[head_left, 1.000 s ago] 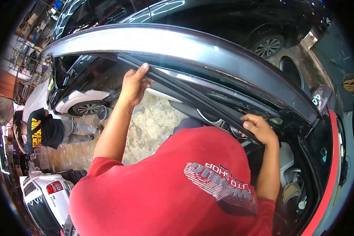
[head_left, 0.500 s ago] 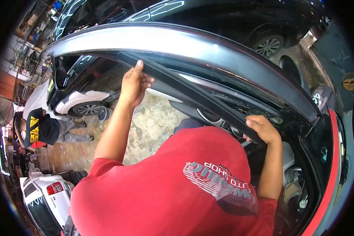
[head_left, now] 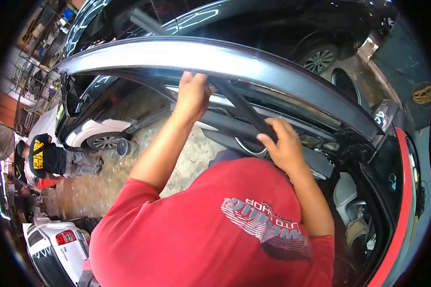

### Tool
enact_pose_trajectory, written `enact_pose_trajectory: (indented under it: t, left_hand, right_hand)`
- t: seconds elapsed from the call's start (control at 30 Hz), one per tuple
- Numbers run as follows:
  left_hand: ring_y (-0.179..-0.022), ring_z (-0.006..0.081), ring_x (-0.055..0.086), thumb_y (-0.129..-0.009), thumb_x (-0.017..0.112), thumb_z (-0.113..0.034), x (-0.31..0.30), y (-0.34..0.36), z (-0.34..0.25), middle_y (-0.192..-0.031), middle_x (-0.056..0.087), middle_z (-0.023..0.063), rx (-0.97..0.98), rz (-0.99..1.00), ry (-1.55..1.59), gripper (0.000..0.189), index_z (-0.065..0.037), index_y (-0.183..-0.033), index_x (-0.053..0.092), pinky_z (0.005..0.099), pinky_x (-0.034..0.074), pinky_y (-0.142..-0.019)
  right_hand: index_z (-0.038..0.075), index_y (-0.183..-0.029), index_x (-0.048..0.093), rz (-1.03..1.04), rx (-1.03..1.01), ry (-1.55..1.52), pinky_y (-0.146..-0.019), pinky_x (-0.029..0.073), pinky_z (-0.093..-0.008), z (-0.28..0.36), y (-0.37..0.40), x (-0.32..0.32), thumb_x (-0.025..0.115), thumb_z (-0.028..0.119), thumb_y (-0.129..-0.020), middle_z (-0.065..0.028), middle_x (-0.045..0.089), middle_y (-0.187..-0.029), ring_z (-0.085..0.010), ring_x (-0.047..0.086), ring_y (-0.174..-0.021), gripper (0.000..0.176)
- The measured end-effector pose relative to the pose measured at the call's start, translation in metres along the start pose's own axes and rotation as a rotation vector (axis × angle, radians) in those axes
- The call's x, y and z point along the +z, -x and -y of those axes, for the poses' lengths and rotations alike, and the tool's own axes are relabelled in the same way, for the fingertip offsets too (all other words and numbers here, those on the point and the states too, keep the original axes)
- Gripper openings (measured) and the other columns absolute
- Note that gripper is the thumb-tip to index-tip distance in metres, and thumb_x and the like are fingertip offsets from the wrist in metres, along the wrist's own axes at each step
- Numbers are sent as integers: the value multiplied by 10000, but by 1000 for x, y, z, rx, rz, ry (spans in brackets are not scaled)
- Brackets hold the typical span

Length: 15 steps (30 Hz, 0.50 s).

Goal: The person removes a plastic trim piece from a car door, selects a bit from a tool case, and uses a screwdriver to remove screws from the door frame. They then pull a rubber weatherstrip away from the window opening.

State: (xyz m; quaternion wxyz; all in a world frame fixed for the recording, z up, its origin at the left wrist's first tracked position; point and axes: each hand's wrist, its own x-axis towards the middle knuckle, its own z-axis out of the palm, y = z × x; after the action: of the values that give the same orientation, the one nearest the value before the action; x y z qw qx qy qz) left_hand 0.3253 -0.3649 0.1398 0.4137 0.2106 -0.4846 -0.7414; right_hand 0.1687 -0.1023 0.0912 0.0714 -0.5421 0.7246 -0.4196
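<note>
Head view: left hand [head_left: 192, 95] grip is closed on the rubber strip [head_left: 243, 111] up under the door frame [head_left: 273, 64]; right hand [head_left: 283, 146] is clamped lower on it. Risk: an uneven pull could kink the strip or slip it from my fingers.

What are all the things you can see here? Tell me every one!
door frame: one, grey, arching across the top
rubber strip: one, black, slanting down from under the frame
black car: one, behind the frame
white car: one, bottom left
crouching person: one, black shirt with yellow print, far left
red shirt: one, bottom middle
left hand: at the strip's top end
right hand: gripping the strip lower down
</note>
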Motion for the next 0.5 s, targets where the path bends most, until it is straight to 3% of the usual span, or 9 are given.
enact_pose_trajectory:
  t: [0.07, 0.1, 0.17, 0.2, 0.27, 0.37, 0.4, 0.43, 0.5]
  left_hand:
    - [-1185, 270, 693, -1106, 594, -195, -18, -40, -3, -1349, 664, 152, 208, 77, -662, 489, -64, -1563, 475, 486, 594, -1005]
    - [-1185, 270, 693, -1106, 594, -195, -9, -52, -7, -1349, 664, 152, 212, 82, -660, 489, -64, -1563, 475, 486, 594, -1005]
    - [-1029, 193, 737, -1122, 596, -218, 23, -69, -24, -1169, 729, 121, 418, 7, -402, 521, -108, -1617, 478, 363, 617, -878]
    - [-1029, 193, 737, -1122, 596, -218, 32, -72, -38, -1169, 729, 121, 417, 12, -399, 521, -108, -1617, 478, 363, 617, -878]
    - [-922, 130, 733, -1121, 635, -241, 43, -76, -65, -1080, 748, 81, 466, 126, -527, 568, -138, -1659, 486, 300, 613, -787]
    - [-884, 129, 744, -1115, 659, -273, 45, -89, -79, -1032, 752, 53, 498, 295, -740, 599, -158, -1676, 485, 256, 606, -767]
    - [-1028, 209, 760, -1102, 677, -299, 45, -88, -79, -1138, 768, 104, 533, 396, -858, 618, -155, -1674, 494, 340, 624, -886]
    - [-1028, 209, 760, -1102, 677, -299, 45, -82, -76, -1138, 768, 104, 528, 404, -853, 618, -155, -1674, 494, 340, 624, -886]
    - [-1232, 313, 714, -1068, 712, -346, 40, -66, -71, -1387, 728, 152, 303, 641, -1069, 549, -138, -1567, 622, 427, 568, -1085]
  right_hand:
    - [52, -1313, 682, 8, -29, -24, -996, 558, -491, 0, -4, 3, 815, 280, -956, -196, 717, -1262, -429, 691, -1147, 445]
    - [55, -1344, 673, 20, -56, -54, -1012, 556, -494, -1, -5, 4, 817, 280, -953, -195, 713, -1297, -428, 689, -1163, 474]
    - [57, -1383, 660, 25, -32, -55, -1025, 558, -479, -9, -7, -5, 808, 240, -956, -186, 712, -1324, -396, 696, -1175, 487]
    - [53, -1385, 658, 25, 33, -103, -1020, 561, -462, -11, -6, -12, 804, 214, -957, -178, 715, -1315, -369, 700, -1163, 480]
    - [42, -1384, 661, -3, 126, -162, -996, 569, -407, -20, -3, -22, 788, 130, -959, -155, 724, -1296, -285, 706, -1113, 453]
    - [41, -1384, 666, -51, 226, -231, -982, 572, -395, -39, 7, -33, 787, 107, -961, -148, 728, -1290, -260, 706, -1091, 445]
    - [36, -1388, 667, -65, 259, -262, -977, 574, -377, -46, 12, -36, 773, 77, -971, -142, 731, -1289, -232, 705, -1090, 432]
    - [36, -1388, 667, -69, 268, -258, -977, 574, -377, -53, 19, -39, 773, 77, -971, -142, 731, -1289, -232, 705, -1090, 432]
    - [28, -1393, 665, -147, 354, -373, -982, 573, -358, -67, 36, -44, 758, 58, -986, -141, 730, -1288, -211, 702, -1097, 419]
